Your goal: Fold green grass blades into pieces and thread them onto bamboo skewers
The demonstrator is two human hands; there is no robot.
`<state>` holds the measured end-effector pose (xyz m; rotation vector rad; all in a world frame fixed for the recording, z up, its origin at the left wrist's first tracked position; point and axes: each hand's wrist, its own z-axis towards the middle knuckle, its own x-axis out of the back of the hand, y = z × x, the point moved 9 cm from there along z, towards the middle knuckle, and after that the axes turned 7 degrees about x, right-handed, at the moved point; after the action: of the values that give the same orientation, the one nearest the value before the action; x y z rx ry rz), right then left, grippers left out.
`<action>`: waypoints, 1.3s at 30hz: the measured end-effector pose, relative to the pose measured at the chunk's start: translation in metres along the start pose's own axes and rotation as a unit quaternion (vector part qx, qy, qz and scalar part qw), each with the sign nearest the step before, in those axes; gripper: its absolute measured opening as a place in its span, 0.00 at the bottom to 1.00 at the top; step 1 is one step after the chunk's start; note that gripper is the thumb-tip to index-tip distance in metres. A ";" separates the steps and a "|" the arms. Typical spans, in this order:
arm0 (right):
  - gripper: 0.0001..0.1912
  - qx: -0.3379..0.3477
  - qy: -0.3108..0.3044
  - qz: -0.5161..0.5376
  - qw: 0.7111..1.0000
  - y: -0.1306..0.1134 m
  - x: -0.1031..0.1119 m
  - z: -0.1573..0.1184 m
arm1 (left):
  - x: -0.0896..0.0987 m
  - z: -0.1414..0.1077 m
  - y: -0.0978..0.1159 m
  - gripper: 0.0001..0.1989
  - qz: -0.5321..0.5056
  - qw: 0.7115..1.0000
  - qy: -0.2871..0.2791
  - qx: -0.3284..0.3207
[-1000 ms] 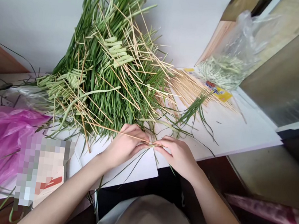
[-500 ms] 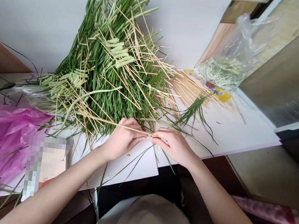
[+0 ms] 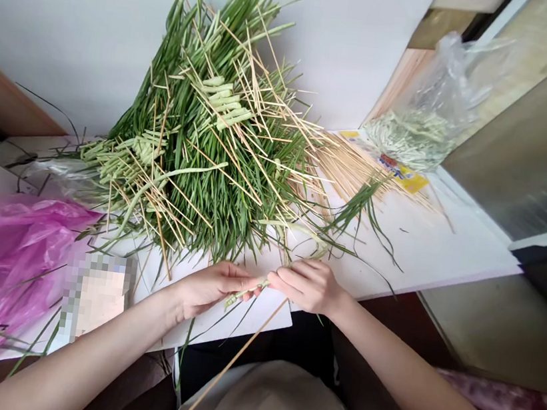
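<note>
Head-worn view, forward and down, near left hand (image 3: 209,287), right hand (image 3: 308,287)

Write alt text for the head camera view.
A person's left hand and right hand hold a pale green stalk above a white table, with a thin wooden skewer slanting down below them. Beyond lies a heap of long green leaves and skewers, between a pink plastic bag and a clear bag of pale stalks.
</note>
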<state>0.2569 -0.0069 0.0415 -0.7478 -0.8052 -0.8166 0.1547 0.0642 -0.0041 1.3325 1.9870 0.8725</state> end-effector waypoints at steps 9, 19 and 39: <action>0.17 -0.088 0.029 -0.016 0.996 0.037 -0.006 -0.017 | 0.024 -0.030 -0.026 0.21 0.002 0.999 0.005 0.039; 0.16 -0.148 0.053 0.099 0.983 0.049 -0.014 0.002 | 0.059 -0.047 0.023 0.12 0.507 0.757 0.347 -0.224; 0.10 -0.318 0.072 0.199 0.924 0.077 0.032 -0.082 | -0.074 0.049 0.057 0.07 0.599 0.694 0.268 -0.296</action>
<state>0.3619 -0.0475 0.0086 -1.3595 -0.2207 -0.7489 0.2478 0.0210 0.0188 2.0026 0.6462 2.4510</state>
